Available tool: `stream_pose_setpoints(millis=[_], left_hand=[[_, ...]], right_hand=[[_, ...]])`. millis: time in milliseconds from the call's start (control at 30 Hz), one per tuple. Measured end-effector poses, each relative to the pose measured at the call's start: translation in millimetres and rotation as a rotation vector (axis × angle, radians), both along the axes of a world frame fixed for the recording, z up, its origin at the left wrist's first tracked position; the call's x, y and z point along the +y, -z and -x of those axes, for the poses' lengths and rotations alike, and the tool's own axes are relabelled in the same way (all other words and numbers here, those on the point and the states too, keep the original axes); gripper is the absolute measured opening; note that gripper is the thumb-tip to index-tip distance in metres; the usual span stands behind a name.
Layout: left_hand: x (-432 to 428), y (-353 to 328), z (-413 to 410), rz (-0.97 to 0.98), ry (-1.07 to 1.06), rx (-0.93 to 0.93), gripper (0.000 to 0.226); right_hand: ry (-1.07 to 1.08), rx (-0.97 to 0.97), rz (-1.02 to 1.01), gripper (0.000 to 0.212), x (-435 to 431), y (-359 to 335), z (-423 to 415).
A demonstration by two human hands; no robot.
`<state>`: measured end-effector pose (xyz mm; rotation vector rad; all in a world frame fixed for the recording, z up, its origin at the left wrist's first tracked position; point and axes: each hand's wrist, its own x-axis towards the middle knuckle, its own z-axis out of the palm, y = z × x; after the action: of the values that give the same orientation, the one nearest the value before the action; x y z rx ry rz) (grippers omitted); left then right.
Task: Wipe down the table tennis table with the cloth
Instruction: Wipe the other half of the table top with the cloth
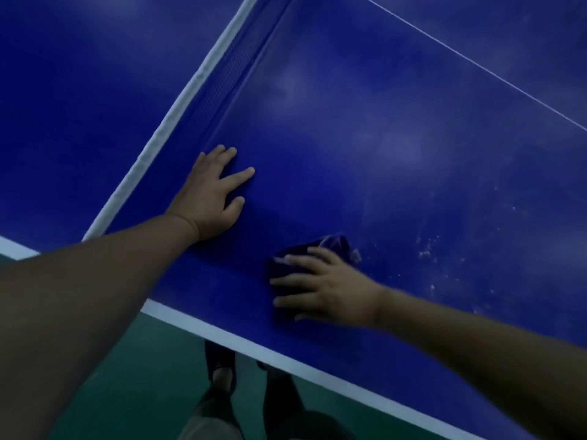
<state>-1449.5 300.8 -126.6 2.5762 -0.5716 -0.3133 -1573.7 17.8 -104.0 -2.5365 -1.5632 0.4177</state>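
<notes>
The blue table tennis table (pixel 397 128) fills most of the view. A dark purple cloth (pixel 330 246) lies bunched on it near the front edge. My right hand (pixel 327 287) presses flat on the cloth with straight, spread fingers pointing left. My left hand (pixel 212 198) rests flat on the bare table surface beside the net (pixel 178 112), fingers spread, holding nothing. White dust specks (pixel 425 249) dot the surface to the right of the cloth.
The net with its white top band runs diagonally from the top centre down to the left edge. A thin white centre line (pixel 476 63) crosses the upper right. The white table border (pixel 286 360) edges the green floor (pixel 136 376), where my legs (pixel 219 398) stand.
</notes>
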Motion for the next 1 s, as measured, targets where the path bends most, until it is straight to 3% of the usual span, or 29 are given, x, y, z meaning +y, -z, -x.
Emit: stream_pose_setpoints(millis=[67,200,267,333,400,500,567,633,733,867,1000], left_hand=[[1.8,-3.5,3.2,-0.006,0.005,0.056,0.057],[15.1,-9.5,51.9,-0.025,-0.019,0.027,0.055],[29.0,-7.9,85.9,-0.075,-0.052,0.015,0.06],[39.2,-3.8,104.2,-0.109,-0.023,0.005,0.063],[41.1,-0.7,104.1,-0.102,0.004,-0.014,0.063],[38.6,1.2,102.8,-0.106,0.027,-0.056,0.063],[39.4,1.5,104.5,-0.106,0.022,-0.061,0.064],[40.3,0.4,104.6,-0.078,0.007,-0.057,0.065],[41.8,-0.2,105.5,-0.022,-0.007,-0.061,0.066],[43.7,3.1,105.2,0.017,0.01,-0.079,0.065],[42.6,5.8,104.0,-0.1,0.083,-0.112,0.063]], right_hand=[[0.07,-0.083,0.056,0.04,-11.6,-3.4,-34.0],[0.697,-0.029,0.046,0.041,20.4,-5.8,-84.4],[0.88,-0.058,0.011,0.04,59.0,1.9,-65.3],[0.8,-0.087,-0.074,0.038,91.6,8.0,-16.5],[0.57,-0.065,-0.093,0.039,98.6,6.8,38.4],[0.34,-0.019,0.006,0.041,58.3,-0.5,59.2],[0.464,-0.051,0.074,0.041,36.9,-3.8,38.7],[0.762,-0.052,0.083,0.042,42.1,-5.4,5.9],[1.048,-0.075,0.041,0.041,106.7,2.6,-12.1],[0.892,-0.139,-0.075,0.042,168.8,17.1,59.6],[0.726,-0.115,0.0,0.04,103.8,11.4,117.1]])
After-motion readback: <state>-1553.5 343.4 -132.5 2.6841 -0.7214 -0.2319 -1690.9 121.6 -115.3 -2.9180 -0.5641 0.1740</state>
